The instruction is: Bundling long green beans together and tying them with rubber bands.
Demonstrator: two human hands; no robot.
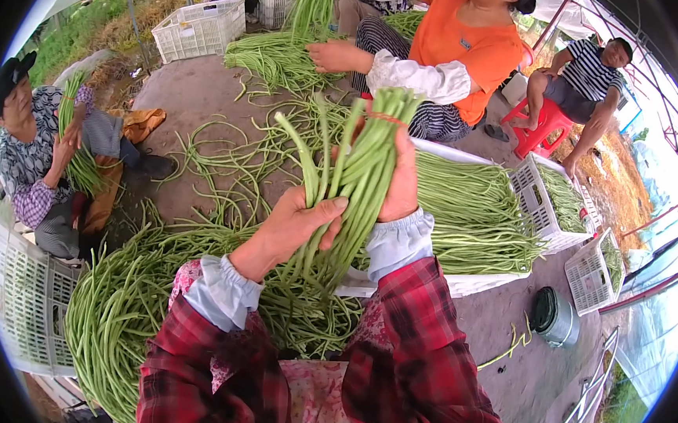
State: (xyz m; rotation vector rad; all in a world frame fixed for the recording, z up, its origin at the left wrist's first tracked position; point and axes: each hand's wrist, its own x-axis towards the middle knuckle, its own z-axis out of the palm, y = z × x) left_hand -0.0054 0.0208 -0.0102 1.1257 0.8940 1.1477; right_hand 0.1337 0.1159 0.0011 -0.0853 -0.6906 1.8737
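A bundle of long green beans (371, 172), with a reddish band near its top end, is held upright in front of me. My right hand (401, 174) is wrapped round the bundle from the right. My left hand (309, 218) grips a few separate bean stems (304, 156) against its left side, thumb on top. Below and to the left, a large heap of loose long beans (126, 303) lies close to my lap. Just right of my hands, a white tub (469, 285) holds long beans laid side by side.
More beans (225, 150) are strewn over the floor. A person in orange (473, 56) sits ahead, another with a bean bundle (77, 158) at left, another on a red stool (542, 125). White crates (201, 28) stand around; a dark green roll (555, 318) lies at right.
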